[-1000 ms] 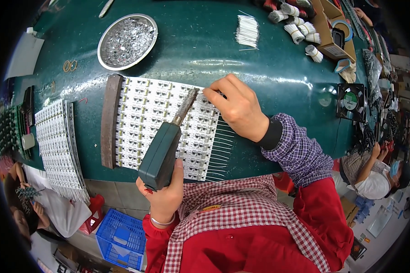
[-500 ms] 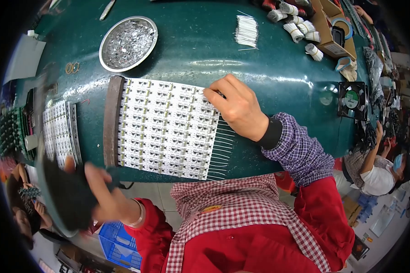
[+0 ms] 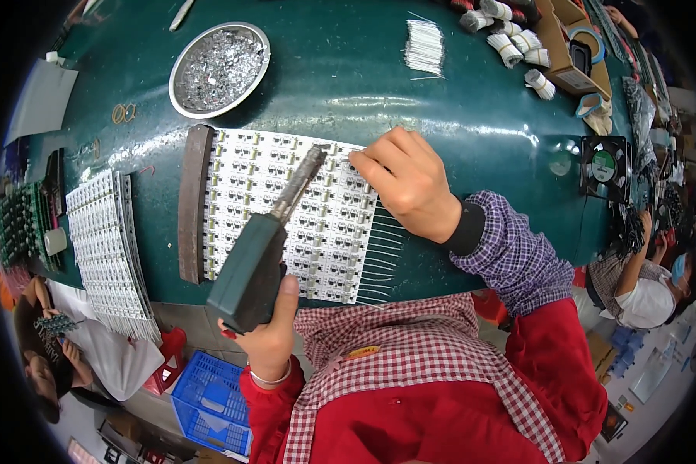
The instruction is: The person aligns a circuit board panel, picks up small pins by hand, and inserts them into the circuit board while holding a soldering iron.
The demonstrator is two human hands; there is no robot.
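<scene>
My left hand [image 3: 269, 340] is wrapped round the grip of a dark green soldering gun [image 3: 247, 271]. The gun's metal tip points up and away, over the upper right part of a white circuit board panel [image 3: 240, 182] covered with rows of small components. My right hand [image 3: 410, 182] pinches at the panel's upper right corner, and its fingers hide whatever is between them. Below that hand, several thin white wires [image 3: 384, 255] stick out from the panel's right edge. A brown, rusty-looking bar [image 3: 193, 205] lies along the panel's left edge.
Solder-like silvery scraps fill a metal bowl [image 3: 261, 60] behind the panel. A bundle of white wires [image 3: 424, 48] lies farther back. Stacked panels [image 3: 104, 240] overhang the table edge at left. At right are a cardboard box [image 3: 568, 73] and a black fan [image 3: 604, 168]. Other people sit on both sides.
My left hand has swung the soldering gun from the far left to the right, so its tip is now over the panel. My right hand stays pinched at the corner, almost unmoved.
</scene>
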